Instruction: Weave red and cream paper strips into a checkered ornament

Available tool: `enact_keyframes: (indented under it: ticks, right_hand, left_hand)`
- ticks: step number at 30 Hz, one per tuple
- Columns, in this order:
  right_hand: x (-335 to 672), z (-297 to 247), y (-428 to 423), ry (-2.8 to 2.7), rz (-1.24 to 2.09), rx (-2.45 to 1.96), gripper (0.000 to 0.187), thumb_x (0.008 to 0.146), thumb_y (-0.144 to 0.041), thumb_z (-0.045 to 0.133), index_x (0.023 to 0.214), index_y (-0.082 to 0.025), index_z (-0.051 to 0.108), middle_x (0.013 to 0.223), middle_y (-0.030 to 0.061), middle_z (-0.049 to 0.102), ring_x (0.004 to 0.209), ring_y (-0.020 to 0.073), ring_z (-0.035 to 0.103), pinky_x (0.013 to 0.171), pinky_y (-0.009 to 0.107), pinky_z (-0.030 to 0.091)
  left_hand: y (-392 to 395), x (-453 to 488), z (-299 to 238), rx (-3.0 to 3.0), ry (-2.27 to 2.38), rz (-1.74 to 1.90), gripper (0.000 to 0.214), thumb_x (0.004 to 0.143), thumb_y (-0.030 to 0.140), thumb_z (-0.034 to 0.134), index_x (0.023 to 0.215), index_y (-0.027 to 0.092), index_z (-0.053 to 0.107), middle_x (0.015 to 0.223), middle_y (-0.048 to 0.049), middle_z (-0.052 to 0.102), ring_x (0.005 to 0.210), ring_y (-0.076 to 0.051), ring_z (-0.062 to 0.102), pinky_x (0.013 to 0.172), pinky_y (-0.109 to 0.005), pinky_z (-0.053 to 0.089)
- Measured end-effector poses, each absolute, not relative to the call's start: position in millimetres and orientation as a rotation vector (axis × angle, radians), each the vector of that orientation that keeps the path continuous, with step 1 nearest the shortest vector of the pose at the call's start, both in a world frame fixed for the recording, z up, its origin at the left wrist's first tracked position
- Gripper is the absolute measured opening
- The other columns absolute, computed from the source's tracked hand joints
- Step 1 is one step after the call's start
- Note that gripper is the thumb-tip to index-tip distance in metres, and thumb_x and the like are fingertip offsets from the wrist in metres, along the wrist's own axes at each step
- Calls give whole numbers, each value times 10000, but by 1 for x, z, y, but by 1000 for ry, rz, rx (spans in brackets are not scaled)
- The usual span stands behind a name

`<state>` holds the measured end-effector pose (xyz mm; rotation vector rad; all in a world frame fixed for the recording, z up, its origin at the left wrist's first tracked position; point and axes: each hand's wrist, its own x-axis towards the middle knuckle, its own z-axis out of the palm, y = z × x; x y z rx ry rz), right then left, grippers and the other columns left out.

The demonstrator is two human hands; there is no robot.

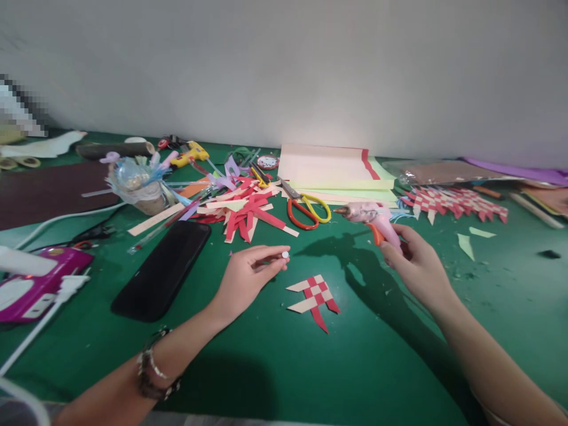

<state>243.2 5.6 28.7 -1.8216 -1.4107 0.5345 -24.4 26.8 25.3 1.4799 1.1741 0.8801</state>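
Between the thumb and fingers of my left hand is a small white disc, pinched near the fingertips. My right hand grips a pink hot glue gun by its handle, and its nozzle points left, raised over the table. An orange trigger shows at the front of the handle. Below and between the hands lies a woven paper fish in red and cream strips, flat on the green table. Neither hand touches it.
Behind the hands lie scissors and a heap of red and cream paper strips. A black phone and a magenta power strip are at left. Several woven fish lie back right. A yellow glue gun rests behind.
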Motion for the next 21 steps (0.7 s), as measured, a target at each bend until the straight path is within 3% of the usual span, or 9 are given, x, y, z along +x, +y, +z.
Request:
enact_keyframes:
  ticks: [11,21]
  right_hand:
    - [238,21,2,-1639,302,-1765,371,737,-414,530,1021,-177,503,736,20,548,546,122,451,493,255,353]
    - [229,22,0,-1796,182,-1717,405,716,-453,569,1003,-179,487,710,0,491,542,118,421,501,256,355]
  left_hand:
    - [31,-22,29,1298,1177,856,185,685,281,676,823,159,656,771,-31,682,667,-145,647,675,-228,517]
    - [33,-23,23,1211,1138,830,220,672,286,691,843,156,646,782,-29,671,676,-132,632,700,-238,515]
